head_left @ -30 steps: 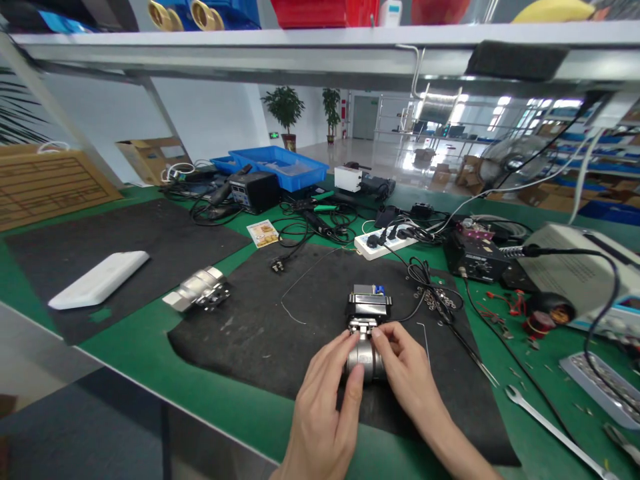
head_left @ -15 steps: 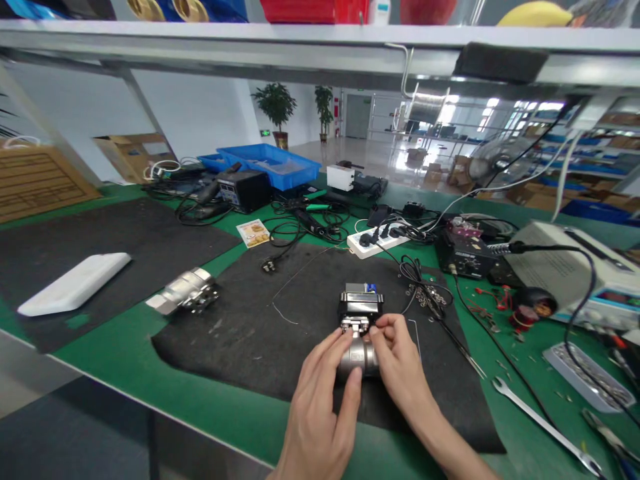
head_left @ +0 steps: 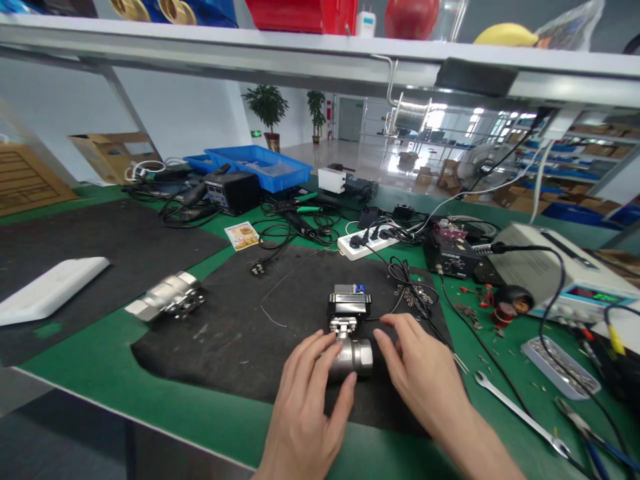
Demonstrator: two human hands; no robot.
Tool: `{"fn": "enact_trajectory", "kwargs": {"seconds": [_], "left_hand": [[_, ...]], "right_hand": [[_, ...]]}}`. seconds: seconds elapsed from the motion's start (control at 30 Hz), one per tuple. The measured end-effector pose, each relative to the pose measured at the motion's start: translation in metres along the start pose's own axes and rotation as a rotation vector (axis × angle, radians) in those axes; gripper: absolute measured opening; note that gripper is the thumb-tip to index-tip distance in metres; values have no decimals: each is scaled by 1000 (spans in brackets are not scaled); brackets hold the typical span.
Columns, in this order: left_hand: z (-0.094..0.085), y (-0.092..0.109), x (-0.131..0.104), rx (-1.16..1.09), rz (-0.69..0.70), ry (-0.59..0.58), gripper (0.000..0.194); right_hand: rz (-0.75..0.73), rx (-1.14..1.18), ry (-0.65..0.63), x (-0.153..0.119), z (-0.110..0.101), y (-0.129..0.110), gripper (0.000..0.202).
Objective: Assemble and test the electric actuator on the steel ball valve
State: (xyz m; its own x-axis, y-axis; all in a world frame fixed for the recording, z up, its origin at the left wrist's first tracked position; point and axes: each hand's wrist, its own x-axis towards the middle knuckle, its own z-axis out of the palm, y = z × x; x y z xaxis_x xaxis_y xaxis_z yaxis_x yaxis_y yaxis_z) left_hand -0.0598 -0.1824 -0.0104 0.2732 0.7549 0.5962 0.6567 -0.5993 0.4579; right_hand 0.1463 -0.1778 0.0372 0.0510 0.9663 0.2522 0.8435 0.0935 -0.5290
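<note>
A steel ball valve (head_left: 361, 358) with a black actuator (head_left: 349, 307) on top stands upright on the dark mat (head_left: 235, 347). My left hand (head_left: 305, 400) holds the valve body from the left, fingers over its far side and thumb on the near side. Just right of the valve, my right hand (head_left: 427, 370) is off it, thumb and forefinger apart with nothing between them. A second steel valve (head_left: 167, 295) lies on its side at the left, away from both hands.
On the right lie an open-end wrench (head_left: 520, 411), pliers (head_left: 583, 430) and a tray of small parts (head_left: 560, 370). A power strip (head_left: 367, 243) and tangled cables are behind the valve. A white block (head_left: 55, 288) lies far left; a shelf (head_left: 300, 50) spans overhead.
My right hand has let go of the valve's right side and moved right, its fingers parting. My left hand stays at the valve. The whole view has shifted slightly.
</note>
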Motion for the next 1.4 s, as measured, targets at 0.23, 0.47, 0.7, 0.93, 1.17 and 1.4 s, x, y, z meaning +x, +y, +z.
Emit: {"fn": "enact_trajectory", "kwargs": {"seconds": [0.23,0.47,0.7,0.93,1.17,1.4], "left_hand": [[7,1,23,303,173,-234,52],[5,-25,37,203,258,-382,57],[-20,-39,47,62,311,-505,57],[-10,-37,28,-1,167,-364,72],[-12,-36,24,-20,153,-352,76],[-11,-39,24,-56,119,-355,75]], "right_hand": [[47,-618,-38,-77,-84,117,31],[-94,-743,-52,-117,-93,162,28],[-139,-572,-70,-109,-99,176,25],[-65,-219,-100,-46,-95,70,31],[-514,-381,-72,19,-52,0,27],[-579,-542,-122,40,-36,-24,23]]}}
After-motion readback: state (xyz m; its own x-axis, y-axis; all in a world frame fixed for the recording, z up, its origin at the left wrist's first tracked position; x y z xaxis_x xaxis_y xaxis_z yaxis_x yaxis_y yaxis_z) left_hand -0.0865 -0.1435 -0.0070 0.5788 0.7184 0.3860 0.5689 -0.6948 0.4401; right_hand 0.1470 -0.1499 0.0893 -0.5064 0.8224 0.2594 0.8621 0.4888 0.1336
